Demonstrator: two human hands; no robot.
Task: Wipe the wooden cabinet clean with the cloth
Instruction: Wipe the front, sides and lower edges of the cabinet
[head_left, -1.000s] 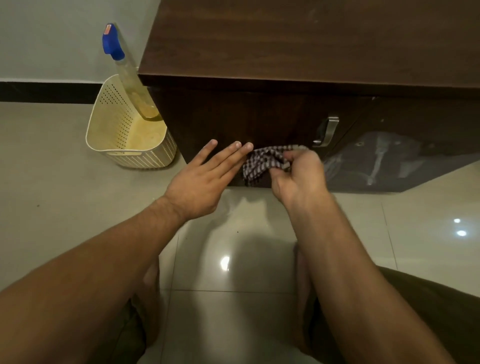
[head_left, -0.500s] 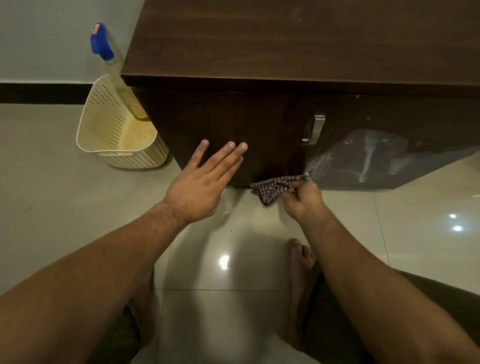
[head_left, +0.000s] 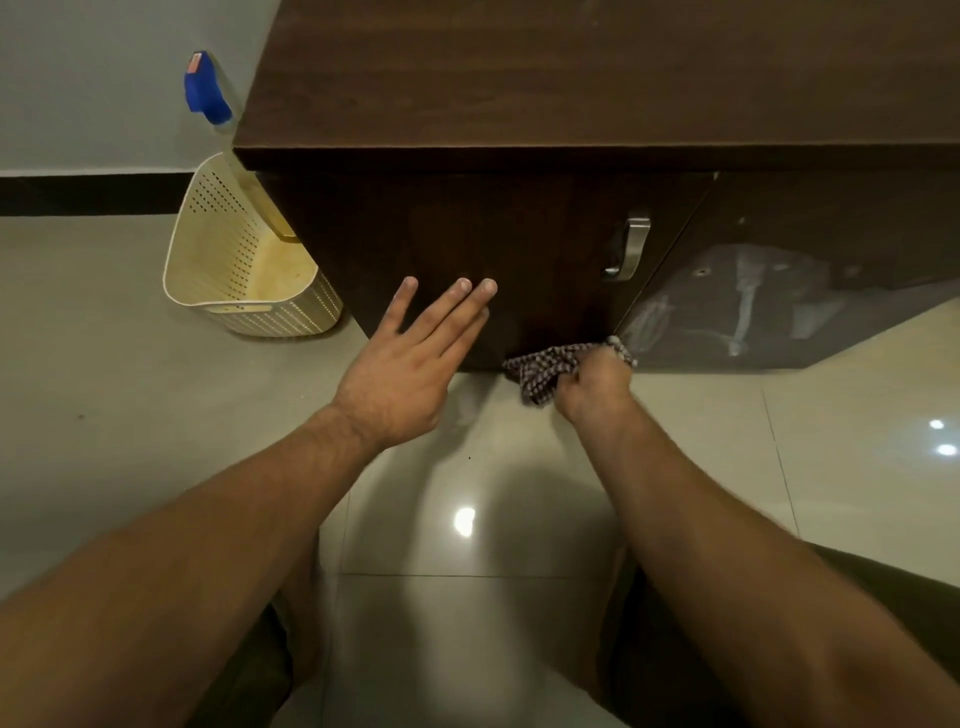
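Item 1. Wooden cabinet: dark brown, standing on the tiled floor. I see its top and one front door, with a metal handle at the door's right edge. Right of the handle is a glossy, reflective panel; I cannot tell whether it is a second door swung open.

Item 2. Checked cloth: bunched up, low against the door's bottom edge where it meets the floor, below and left of the handle.

Item 3. Right hand: grip clenched round the cloth, holding it to the foot of the door.

Item 4. Left hand: grip released, fingers straight and held out before the door, left of the cloth. Whether the fingertips touch the wood I cannot tell.

Item 5. Cream perforated basket: on the floor at the cabinet's left corner, with a spray bottle with a blue head leaning in it.

Step in hand, as I judge it: wiping the lowest strip of the door front. The next move calls for firm pressure and a sweep along or up the door, keeping the cloth off the floor. The top appears not yet reached.
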